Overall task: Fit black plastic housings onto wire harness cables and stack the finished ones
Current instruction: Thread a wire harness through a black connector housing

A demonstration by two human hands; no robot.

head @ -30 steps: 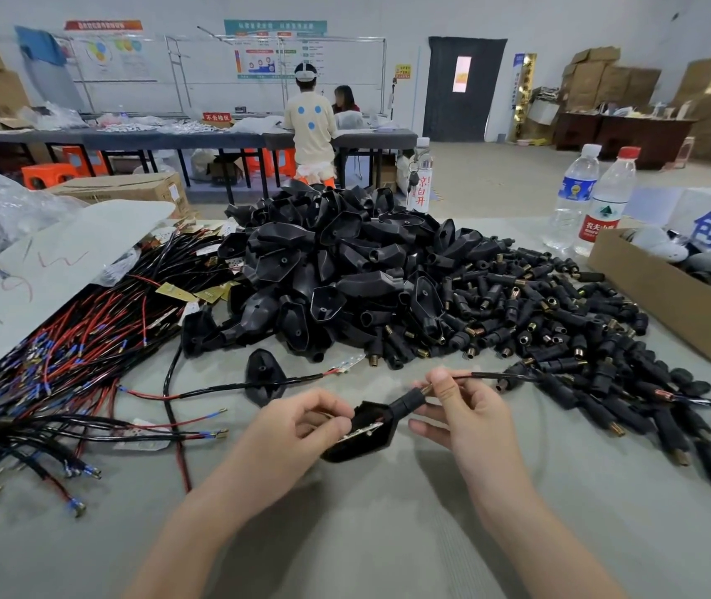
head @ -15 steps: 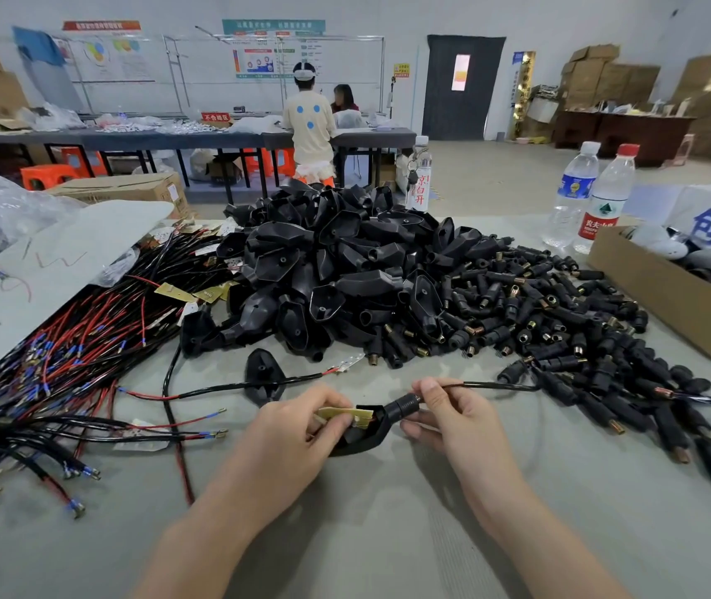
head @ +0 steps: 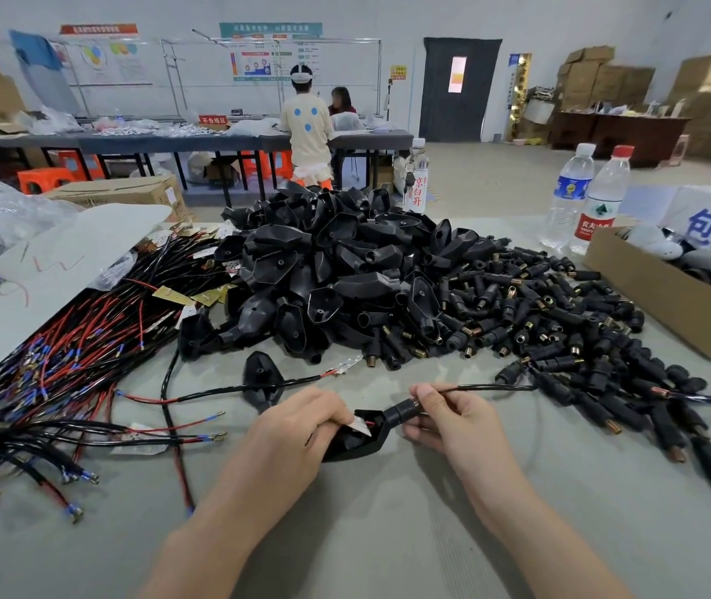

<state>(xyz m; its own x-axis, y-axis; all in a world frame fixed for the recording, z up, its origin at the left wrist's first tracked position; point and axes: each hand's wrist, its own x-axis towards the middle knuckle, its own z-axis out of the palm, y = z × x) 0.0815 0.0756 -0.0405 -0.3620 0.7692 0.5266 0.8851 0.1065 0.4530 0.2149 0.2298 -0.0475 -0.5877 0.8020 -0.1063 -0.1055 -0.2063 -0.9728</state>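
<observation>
My left hand [head: 297, 430] grips a black plastic housing [head: 355, 443] just above the table, thumb pressing a small metal tab and red wire end inside its open shell. My right hand [head: 453, 415] pinches the black cable [head: 492, 387] where it enters the ribbed neck [head: 403, 412] of the housing. The cable runs right into a spread of small black connectors [head: 561, 322]. A tall heap of empty black housings [head: 336, 270] lies behind my hands. Red and black wire harnesses [head: 64, 369] are piled at the left.
A loose housing on a cable [head: 265, 378] lies just beyond my left hand. An open cardboard box [head: 664, 296] and two water bottles [head: 582, 196] stand at the right. White sheets [head: 42, 270] overlap the harness pile. Two people stand at a far table [head: 310, 118].
The metal tab and wire end have gone deeper into the housing under my left thumb. My right hand has fed the cable in and slid closer to the neck.
</observation>
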